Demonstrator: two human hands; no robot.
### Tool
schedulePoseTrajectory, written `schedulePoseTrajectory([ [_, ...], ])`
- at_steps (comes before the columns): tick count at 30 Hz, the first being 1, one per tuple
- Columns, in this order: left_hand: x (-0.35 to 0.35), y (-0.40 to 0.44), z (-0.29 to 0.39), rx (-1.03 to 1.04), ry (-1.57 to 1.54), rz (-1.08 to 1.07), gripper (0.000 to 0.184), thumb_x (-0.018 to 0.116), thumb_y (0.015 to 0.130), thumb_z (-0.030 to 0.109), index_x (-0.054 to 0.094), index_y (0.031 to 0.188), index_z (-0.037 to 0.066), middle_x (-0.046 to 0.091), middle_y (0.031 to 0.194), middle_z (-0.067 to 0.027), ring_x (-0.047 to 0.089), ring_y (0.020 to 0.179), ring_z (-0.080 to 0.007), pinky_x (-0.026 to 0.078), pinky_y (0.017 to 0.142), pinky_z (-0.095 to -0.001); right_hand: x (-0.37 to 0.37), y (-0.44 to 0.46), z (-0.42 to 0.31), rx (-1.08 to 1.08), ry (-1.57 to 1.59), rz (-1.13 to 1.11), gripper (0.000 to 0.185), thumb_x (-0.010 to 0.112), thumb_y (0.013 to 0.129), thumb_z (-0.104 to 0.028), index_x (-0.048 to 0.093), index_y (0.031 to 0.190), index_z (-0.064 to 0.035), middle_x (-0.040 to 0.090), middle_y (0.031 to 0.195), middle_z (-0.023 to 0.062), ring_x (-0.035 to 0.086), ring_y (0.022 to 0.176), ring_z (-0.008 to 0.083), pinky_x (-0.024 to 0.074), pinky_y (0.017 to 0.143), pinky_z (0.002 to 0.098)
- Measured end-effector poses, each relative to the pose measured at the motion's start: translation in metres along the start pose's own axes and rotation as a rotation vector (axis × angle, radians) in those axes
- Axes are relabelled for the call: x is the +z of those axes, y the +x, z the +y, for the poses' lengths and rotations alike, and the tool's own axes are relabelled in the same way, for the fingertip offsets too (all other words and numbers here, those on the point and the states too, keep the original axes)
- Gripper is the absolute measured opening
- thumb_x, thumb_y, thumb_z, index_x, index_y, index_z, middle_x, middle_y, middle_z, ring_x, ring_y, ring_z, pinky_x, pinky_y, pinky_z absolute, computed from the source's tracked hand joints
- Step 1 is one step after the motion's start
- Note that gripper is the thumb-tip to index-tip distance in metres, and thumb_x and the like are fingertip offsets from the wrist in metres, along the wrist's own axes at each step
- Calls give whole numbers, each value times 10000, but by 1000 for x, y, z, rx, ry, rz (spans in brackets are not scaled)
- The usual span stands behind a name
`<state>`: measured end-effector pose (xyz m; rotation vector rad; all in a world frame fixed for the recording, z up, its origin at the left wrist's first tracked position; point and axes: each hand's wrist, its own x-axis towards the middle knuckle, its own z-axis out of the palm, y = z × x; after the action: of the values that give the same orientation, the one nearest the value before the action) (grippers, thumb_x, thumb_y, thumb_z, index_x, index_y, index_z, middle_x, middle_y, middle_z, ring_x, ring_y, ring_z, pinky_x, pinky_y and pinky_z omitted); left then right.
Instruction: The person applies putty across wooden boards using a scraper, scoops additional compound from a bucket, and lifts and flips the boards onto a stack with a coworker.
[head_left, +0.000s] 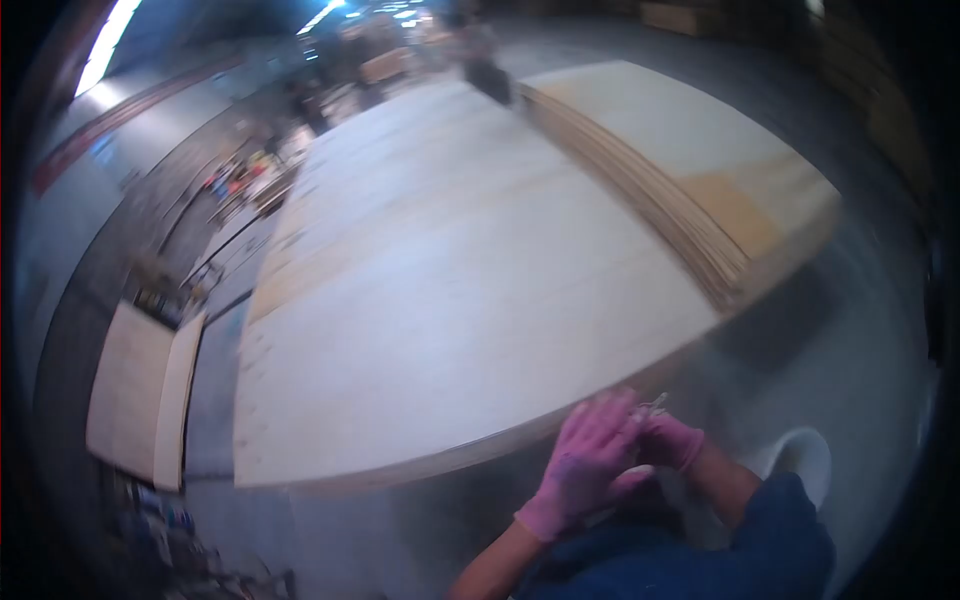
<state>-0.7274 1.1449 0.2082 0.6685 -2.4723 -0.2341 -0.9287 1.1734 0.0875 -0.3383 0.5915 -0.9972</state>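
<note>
My left hand (585, 455), in a pink glove, is stretched out with its thumb apart, close beside the near edge of a large pale plywood sheet (440, 270). Whether its fingertips touch that edge cannot be made out. Just to its right, my right hand (672, 440), also pink-gloved, is closed and partly hidden behind the left. A small, thin, light-coloured object (655, 403) sticks up from its fingers, too blurred to name. The sheet lies flat on top of a stack.
A second stack of sheets (650, 115) with layered edges adjoins on the right. A white bucket-like container (803, 462) stands by my right arm. Smaller boards (130, 385) lie at left. Blurred clutter (240, 180) and a person (478, 55) appear farther back.
</note>
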Motion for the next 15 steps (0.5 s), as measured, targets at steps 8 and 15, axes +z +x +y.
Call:
schedulePoseTrajectory([
  [8, -274, -148, -33, 238, -204, 670, 422, 744, 805, 206, 675, 1194, 58, 706, 1050, -83, 695, 917, -216, 560, 763, -346, 208, 200, 70, 67, -325, -307, 314, 521, 1001, -151, 579, 1286, -33, 657, 1226, 96, 644, 1104, 204, 519, 980, 368],
  [15, -380, -235, -125, 345, -330, 666, 431, 723, 816, 159, 652, 1229, 58, 687, 1108, -89, 687, 952, -217, 558, 776, -337, 328, 394, 168, 126, -444, -210, 372, 542, 1017, -231, 561, 1325, -23, 651, 1229, 126, 655, 1103, 285, 564, 944, 418],
])
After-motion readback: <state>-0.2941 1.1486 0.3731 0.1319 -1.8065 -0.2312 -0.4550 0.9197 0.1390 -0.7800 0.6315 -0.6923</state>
